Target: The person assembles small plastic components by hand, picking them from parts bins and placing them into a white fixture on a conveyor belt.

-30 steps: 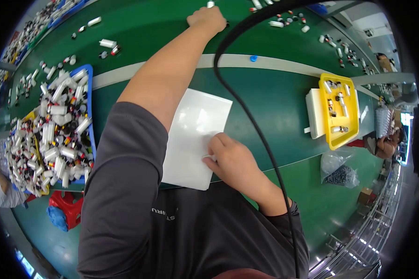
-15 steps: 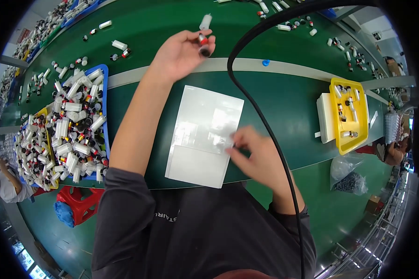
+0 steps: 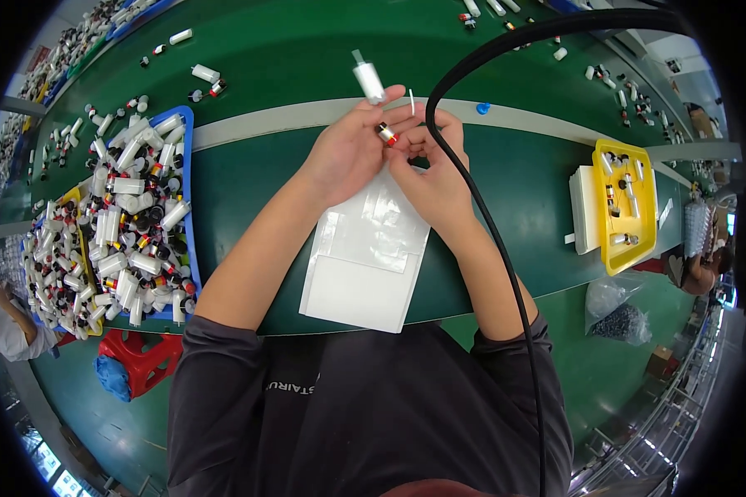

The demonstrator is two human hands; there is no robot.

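Here, at twelve o'clock over the green table (image 3: 249, 178), the left hand (image 3: 352, 149) pinches a small white cylinder (image 3: 369, 81) while the right hand (image 3: 431, 170) closes on a red-tipped part (image 3: 385, 132); both look light, rigid and slippery, best held at mid-body.

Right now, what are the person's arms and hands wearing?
Both hands, left hand and right hand, are bare, with no gloves. The forearms are bare too. Dark grey sleeves are pushed up near the elbows, part of a dark top with small pale lettering on the front.
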